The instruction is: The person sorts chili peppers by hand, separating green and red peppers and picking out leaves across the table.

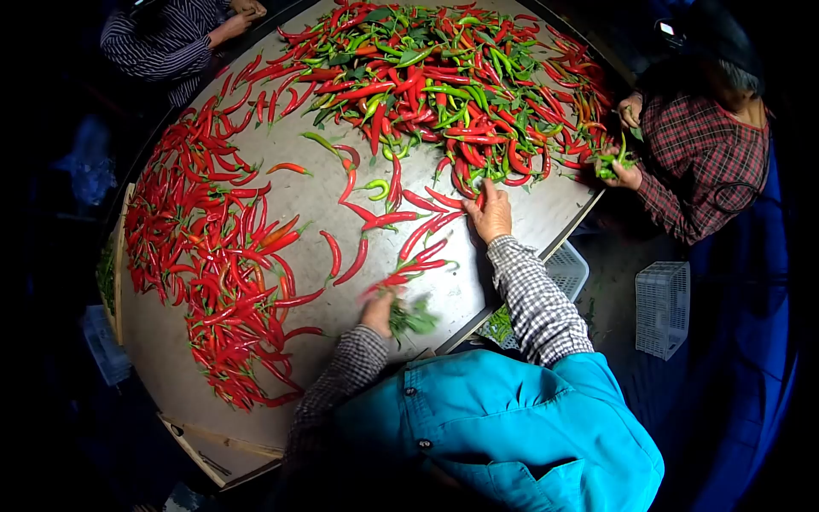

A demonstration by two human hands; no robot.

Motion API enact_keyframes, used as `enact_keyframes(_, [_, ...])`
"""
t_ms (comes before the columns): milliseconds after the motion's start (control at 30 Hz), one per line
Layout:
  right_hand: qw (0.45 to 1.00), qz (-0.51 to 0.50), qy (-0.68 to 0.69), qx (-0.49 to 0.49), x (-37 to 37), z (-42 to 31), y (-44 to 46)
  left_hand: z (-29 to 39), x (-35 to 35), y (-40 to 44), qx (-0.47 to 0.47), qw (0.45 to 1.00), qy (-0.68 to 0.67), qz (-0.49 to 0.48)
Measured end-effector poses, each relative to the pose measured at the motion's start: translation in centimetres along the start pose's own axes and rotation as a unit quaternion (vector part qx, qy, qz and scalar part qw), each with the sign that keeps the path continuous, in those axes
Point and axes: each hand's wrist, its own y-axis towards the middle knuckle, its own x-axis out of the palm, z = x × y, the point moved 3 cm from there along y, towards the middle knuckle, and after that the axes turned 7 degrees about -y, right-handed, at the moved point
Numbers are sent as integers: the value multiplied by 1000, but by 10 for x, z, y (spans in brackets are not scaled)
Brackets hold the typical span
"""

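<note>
My left hand (378, 314), smeared by motion, is closed low over the table near its front edge. Green leaves (415, 317) stick out of it to the right, and blurred red chili peppers lie at its fingertips. My right hand (490, 215) reaches to the near edge of the mixed pile (444, 85) of red and green chilies with leaves. Its thumb and fingers close around a red chili pepper (480, 201), mostly covered by the hand. Between the hands lie several loose red chilies (416, 239).
A large heap of red chilies (205, 256) covers the table's left side. At the right, a person in a checked shirt (699, 162) holds green chilies (616, 162). Another person's striped sleeve (162, 47) is top left. White plastic baskets (662, 309) stand below the table (461, 290).
</note>
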Motion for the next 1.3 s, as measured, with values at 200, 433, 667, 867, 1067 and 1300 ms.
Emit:
enact_keyframes(200, [993,-41,-53,-93,0,-22,-31,43,-71,-19,110,986,-91,84])
enact_keyframes(433, [958,-186,67,-207,15,-61,-82,39,-73,-44,104,993,-53,19])
enact_keyframes(667, [912,-185,186,-315,-3,-55,-55,46,-99,-48,170,982,-49,70])
enact_keyframes(867, [970,-66,-134,-192,-1,-11,47,50,-85,-57,181,972,6,150])
enact_keyframes(1067, [937,-152,-233,-213,9,-9,64,48,-103,-40,217,966,18,137])
enact_keyframes(1300, [936,-204,-58,-280,-23,-51,2,47,-102,-41,215,965,5,150])
